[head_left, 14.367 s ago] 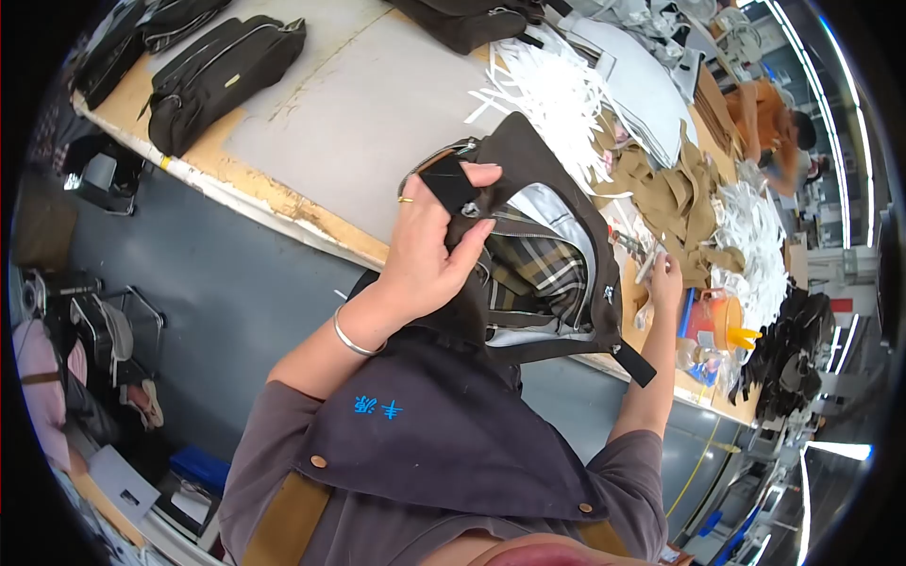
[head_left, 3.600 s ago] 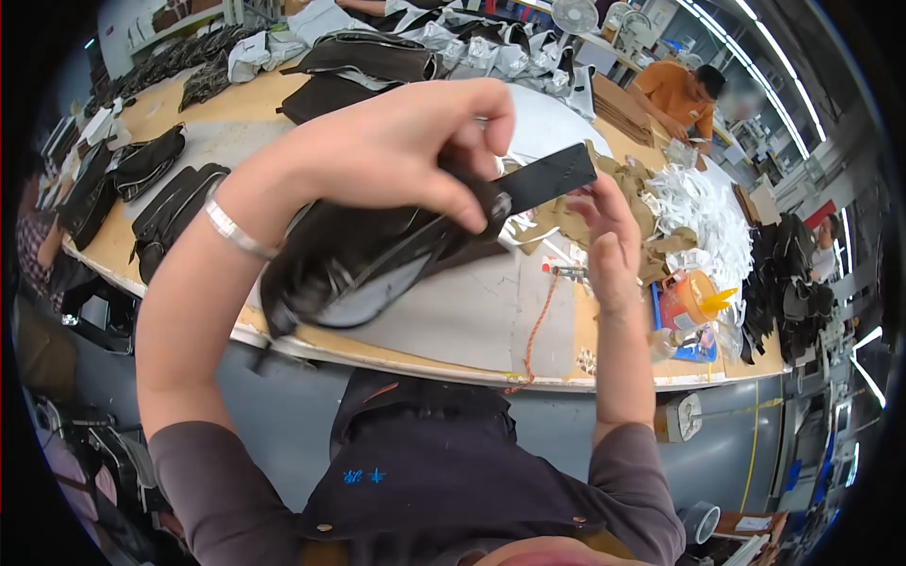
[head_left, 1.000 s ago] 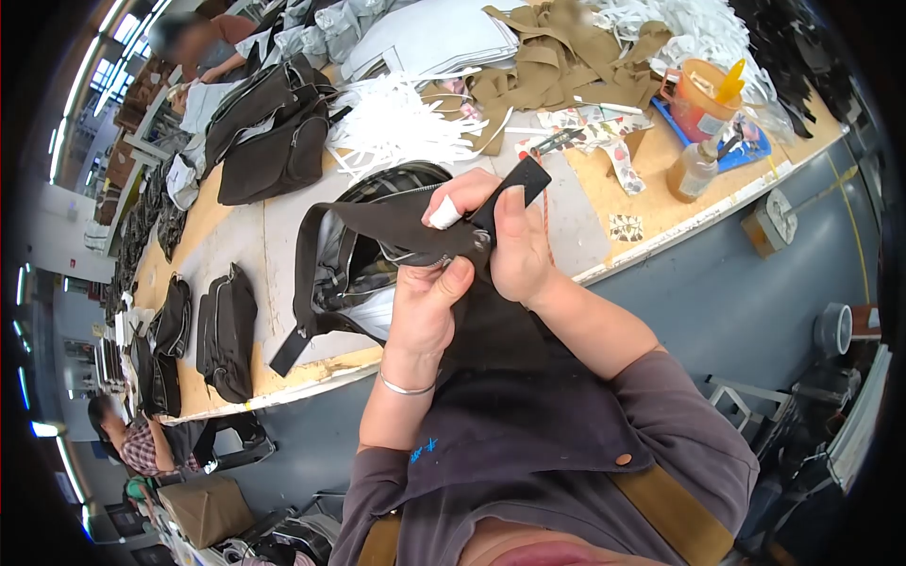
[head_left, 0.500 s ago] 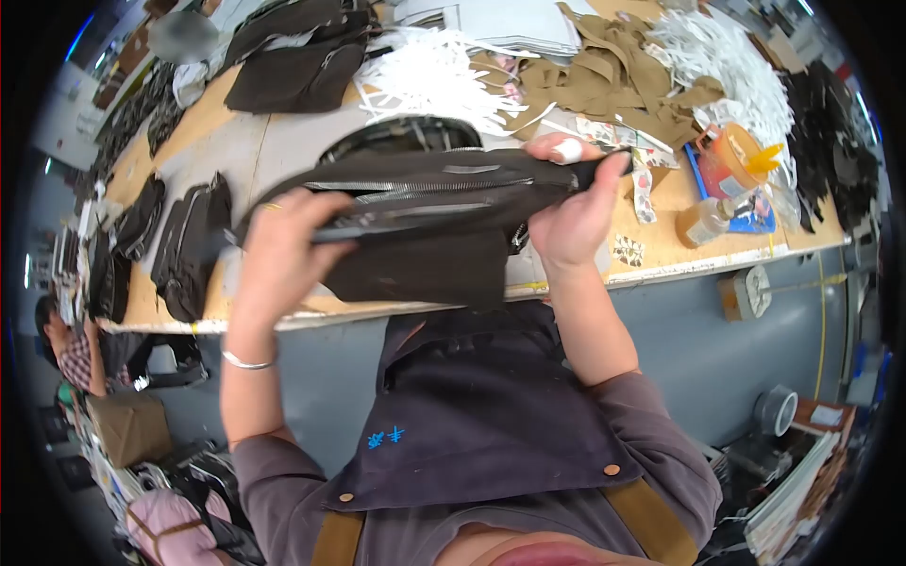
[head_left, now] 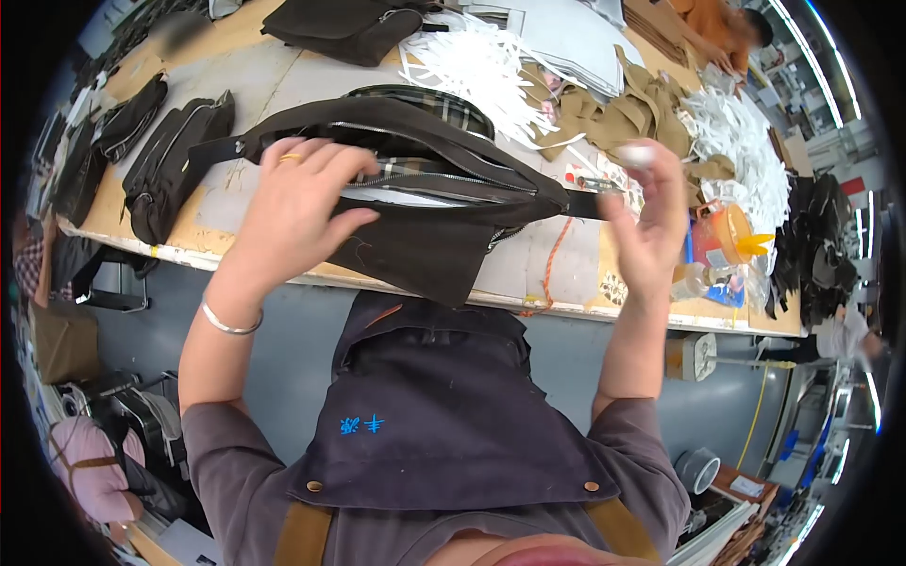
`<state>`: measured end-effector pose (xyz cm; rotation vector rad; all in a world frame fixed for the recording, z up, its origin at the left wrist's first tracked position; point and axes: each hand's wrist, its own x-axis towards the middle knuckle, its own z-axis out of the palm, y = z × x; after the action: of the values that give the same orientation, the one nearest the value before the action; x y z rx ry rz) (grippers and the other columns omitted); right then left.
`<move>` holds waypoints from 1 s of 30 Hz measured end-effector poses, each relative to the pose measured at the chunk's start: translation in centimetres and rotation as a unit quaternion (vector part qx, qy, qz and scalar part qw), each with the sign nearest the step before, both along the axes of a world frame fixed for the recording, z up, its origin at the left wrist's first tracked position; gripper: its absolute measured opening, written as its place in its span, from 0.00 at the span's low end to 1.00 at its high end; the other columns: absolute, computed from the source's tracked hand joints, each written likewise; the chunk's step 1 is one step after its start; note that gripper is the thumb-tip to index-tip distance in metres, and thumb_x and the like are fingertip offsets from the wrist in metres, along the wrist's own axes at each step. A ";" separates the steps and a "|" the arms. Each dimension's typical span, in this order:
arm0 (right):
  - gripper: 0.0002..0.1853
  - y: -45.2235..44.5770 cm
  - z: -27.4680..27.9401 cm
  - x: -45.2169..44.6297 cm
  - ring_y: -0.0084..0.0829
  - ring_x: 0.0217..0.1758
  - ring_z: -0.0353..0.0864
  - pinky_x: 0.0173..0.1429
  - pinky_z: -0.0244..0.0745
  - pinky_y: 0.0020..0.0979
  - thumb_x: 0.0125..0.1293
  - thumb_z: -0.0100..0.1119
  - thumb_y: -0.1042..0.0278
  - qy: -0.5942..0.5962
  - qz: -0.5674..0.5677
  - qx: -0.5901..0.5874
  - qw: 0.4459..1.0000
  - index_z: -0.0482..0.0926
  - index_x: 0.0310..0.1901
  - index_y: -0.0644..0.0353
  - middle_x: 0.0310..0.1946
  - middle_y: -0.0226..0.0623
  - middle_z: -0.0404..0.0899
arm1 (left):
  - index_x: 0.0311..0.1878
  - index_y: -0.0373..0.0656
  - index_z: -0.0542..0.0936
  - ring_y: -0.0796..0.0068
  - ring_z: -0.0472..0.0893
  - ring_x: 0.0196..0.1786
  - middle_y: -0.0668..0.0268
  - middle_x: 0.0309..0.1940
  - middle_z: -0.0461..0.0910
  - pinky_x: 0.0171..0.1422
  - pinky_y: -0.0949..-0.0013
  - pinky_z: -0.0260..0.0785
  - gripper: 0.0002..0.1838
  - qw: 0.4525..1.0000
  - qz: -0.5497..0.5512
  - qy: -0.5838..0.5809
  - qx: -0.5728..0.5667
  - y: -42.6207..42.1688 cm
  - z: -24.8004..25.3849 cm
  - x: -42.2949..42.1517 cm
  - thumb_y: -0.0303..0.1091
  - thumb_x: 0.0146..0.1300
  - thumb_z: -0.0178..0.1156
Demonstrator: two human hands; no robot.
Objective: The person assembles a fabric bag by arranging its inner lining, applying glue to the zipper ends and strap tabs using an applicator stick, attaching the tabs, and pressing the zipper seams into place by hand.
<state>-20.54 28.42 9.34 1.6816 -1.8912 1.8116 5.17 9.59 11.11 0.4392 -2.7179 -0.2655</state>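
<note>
A dark waist bag [head_left: 425,250] lies at the table's front edge. Its zipped mouth gapes, showing plaid lining [head_left: 406,166] and something white inside. My left hand [head_left: 307,203], with a ring on one finger, is over the bag's left part; thumb and fingers are spread at the opening, and I see nothing gripped. By the dark strap tab [head_left: 587,204] at the bag's right end is my right hand [head_left: 651,222]. Its thumb and fingers stand apart, one fingertip wrapped in white. Whether the thumb touches the tab is hard to tell.
More dark bags lie left [head_left: 179,165] and at the back [head_left: 344,28]. White strips [head_left: 472,71] and brown scraps [head_left: 632,104] are heaped behind. To the right stand an orange container [head_left: 722,236] and a bottle. An orange cord [head_left: 557,259] hangs over the edge. A person in orange [head_left: 713,28] is beyond.
The bag's mouth has opened wider, baring the plaid lining. My right hand has come off the bag's right end and moved right. The camera view has shifted; an orange cord now shows.
</note>
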 end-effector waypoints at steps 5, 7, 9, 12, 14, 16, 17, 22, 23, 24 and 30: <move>0.15 -1.6 2.8 3.0 0.40 0.49 0.75 0.51 0.71 0.36 0.50 0.66 0.72 0.314 0.067 0.277 0.906 0.76 0.41 0.56 0.50 0.42 0.72 | 0.41 0.44 0.74 0.64 0.77 0.45 0.66 0.39 0.79 0.56 0.62 0.60 0.13 0.996 -0.070 0.017 0.053 1.4 -0.8 -4.2 0.34 0.54 0.64; 0.14 -1.9 2.8 3.0 0.41 0.48 0.76 0.49 0.72 0.35 0.51 0.66 0.71 0.314 0.058 0.298 0.900 0.77 0.41 0.56 0.49 0.41 0.72 | 0.39 0.43 0.74 0.63 0.78 0.43 0.65 0.36 0.79 0.50 0.63 0.65 0.11 0.991 -0.074 0.017 0.110 1.4 -1.5 -5.9 0.33 0.56 0.63; 0.13 -2.2 2.6 3.1 0.41 0.47 0.75 0.49 0.71 0.36 0.51 0.66 0.70 0.311 0.052 0.310 0.897 0.77 0.40 0.55 0.47 0.39 0.73 | 0.37 0.41 0.73 0.61 0.79 0.39 0.62 0.33 0.79 0.43 0.63 0.68 0.10 0.982 -0.086 0.025 0.165 1.1 -1.9 -7.3 0.33 0.56 0.63; 0.11 -2.4 2.2 3.1 0.40 0.48 0.74 0.49 0.70 0.37 0.51 0.66 0.69 0.290 0.050 0.313 0.903 0.78 0.38 0.53 0.45 0.37 0.72 | 0.34 0.40 0.72 0.59 0.79 0.33 0.60 0.28 0.79 0.36 0.63 0.69 0.11 0.971 -0.102 0.052 0.211 1.1 -2.5 -8.2 0.31 0.54 0.64; 0.11 -2.4 1.9 2.7 0.40 0.47 0.74 0.49 0.70 0.37 0.51 0.66 0.69 0.256 0.067 0.317 0.911 0.79 0.37 0.54 0.46 0.37 0.72 | 0.34 0.40 0.72 0.59 0.79 0.33 0.60 0.27 0.78 0.36 0.63 0.69 0.11 0.963 -0.083 0.030 0.256 1.5 -2.2 -8.3 0.30 0.53 0.65; 0.09 -2.5 1.6 2.2 0.40 0.46 0.75 0.49 0.71 0.36 0.51 0.66 0.70 0.202 0.125 0.319 0.918 0.79 0.36 0.55 0.46 0.38 0.72 | 0.33 0.41 0.72 0.60 0.78 0.32 0.61 0.26 0.77 0.35 0.63 0.69 0.11 0.978 -0.092 0.082 0.169 1.8 -3.1 -8.4 0.29 0.51 0.65; 0.09 -2.5 1.4 2.1 0.41 0.46 0.75 0.49 0.71 0.36 0.51 0.65 0.71 0.174 0.154 0.319 0.919 0.79 0.35 0.55 0.46 0.38 0.72 | 0.33 0.41 0.72 0.60 0.78 0.31 0.62 0.25 0.77 0.34 0.63 0.68 0.11 0.982 -0.096 0.107 0.125 1.9 -3.5 -8.5 0.28 0.51 0.65; 0.13 -2.7 1.3 1.7 0.42 0.45 0.75 0.48 0.71 0.35 0.52 0.65 0.70 0.156 0.170 0.303 0.925 0.76 0.41 0.57 0.46 0.39 0.73 | 0.33 0.43 0.71 0.61 0.76 0.31 0.63 0.24 0.75 0.34 0.62 0.67 0.09 0.979 -0.102 0.084 0.157 1.9 -3.1 -8.1 0.29 0.53 0.63; 0.15 -2.6 1.6 1.6 0.42 0.45 0.75 0.48 0.71 0.35 0.53 0.66 0.70 0.161 0.155 0.309 0.924 0.76 0.42 0.57 0.45 0.40 0.73 | 0.34 0.43 0.71 0.61 0.76 0.32 0.64 0.25 0.75 0.35 0.62 0.66 0.09 0.972 -0.116 0.066 0.196 1.8 -2.6 -7.6 0.29 0.55 0.62; 0.17 -2.5 2.0 1.5 0.42 0.46 0.75 0.48 0.71 0.35 0.53 0.66 0.70 0.154 0.141 0.327 0.922 0.74 0.44 0.57 0.45 0.40 0.74 | 0.34 0.43 0.71 0.61 0.76 0.34 0.64 0.27 0.75 0.38 0.62 0.66 0.08 0.972 -0.128 0.054 0.188 1.7 -2.2 -7.2 0.31 0.55 0.62; 0.26 -2.0 1.7 1.1 0.28 0.39 0.74 0.44 0.71 0.27 0.51 0.69 0.73 0.157 0.062 0.373 0.912 0.68 0.52 0.60 0.37 0.36 0.73 | 0.33 0.44 0.75 0.65 0.75 0.42 0.67 0.35 0.77 0.47 0.65 0.62 0.11 0.988 -0.128 -0.006 0.083 -0.1 -2.4 -4.1 0.40 0.54 0.64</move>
<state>-19.42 26.40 11.03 2.1520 -2.5226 0.7545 1.06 9.48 8.68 0.1336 -2.7735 -0.5629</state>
